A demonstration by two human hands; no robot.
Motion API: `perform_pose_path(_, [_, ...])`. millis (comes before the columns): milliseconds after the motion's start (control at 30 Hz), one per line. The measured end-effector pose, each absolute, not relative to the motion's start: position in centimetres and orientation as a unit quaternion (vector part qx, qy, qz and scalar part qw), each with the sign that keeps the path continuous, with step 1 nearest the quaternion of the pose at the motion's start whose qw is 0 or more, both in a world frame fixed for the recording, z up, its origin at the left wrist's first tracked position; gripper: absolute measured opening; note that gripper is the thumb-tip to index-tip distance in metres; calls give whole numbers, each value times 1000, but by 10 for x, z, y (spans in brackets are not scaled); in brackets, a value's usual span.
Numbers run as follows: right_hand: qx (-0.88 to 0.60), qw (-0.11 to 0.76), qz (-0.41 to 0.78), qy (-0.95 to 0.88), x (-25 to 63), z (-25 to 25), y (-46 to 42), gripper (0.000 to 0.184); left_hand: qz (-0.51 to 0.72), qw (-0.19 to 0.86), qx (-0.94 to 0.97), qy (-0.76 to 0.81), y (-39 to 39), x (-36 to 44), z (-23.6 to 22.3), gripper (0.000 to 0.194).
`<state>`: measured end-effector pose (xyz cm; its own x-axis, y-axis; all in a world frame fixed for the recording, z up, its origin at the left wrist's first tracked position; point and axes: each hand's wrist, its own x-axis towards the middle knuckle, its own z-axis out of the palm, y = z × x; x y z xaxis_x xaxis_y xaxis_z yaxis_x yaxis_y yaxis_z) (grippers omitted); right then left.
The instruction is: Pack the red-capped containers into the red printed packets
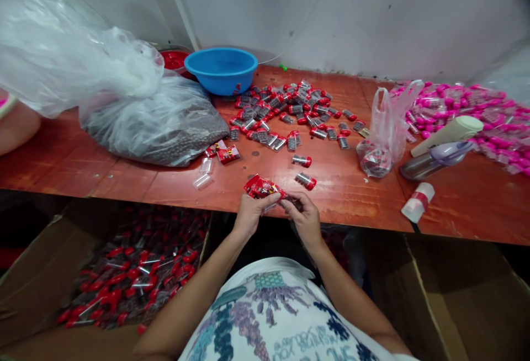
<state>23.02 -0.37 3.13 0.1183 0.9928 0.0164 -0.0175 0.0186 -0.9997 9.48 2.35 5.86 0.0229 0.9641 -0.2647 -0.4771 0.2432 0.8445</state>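
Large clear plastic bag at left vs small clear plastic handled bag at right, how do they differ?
Size: the large clear plastic bag is far bulkier than the small clear plastic handled bag.
Contents: the large bag holds a dark, grainy mass; the small bag holds something pinkish and patterned, not identifiable.
Pose: the large bag slumps, its loose top spilling left; the small bag's handles stand up.
Shared: both are see-through and sit on the reddish-brown tabletop.

Reddish-brown tabletop (345,198). Blue basin (219,80) at its back edge; hot-pink pieces (449,102) towards the right back corner. Clear bottles (295,110), red-capped, dark grey inside. Cards (259,185) at the front edge, red marked with yellow. White shirt (271,325) patterned in teal, purple and navy.
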Motion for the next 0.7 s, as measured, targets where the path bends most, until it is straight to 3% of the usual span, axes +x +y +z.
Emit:
perform_pose_path(200, [-487,512,567,-424,235,39,1,28,552,658,275,432,23,90,64,57])
perform_pose_path(433, [-497,556,380,-547,234,45,-5,16,594,624,256,438,18,100,65,51])
perform_pose_path(700, [-489,553,328,-589,234,51,-10,16,619,597,265,437,17,103,63,48])
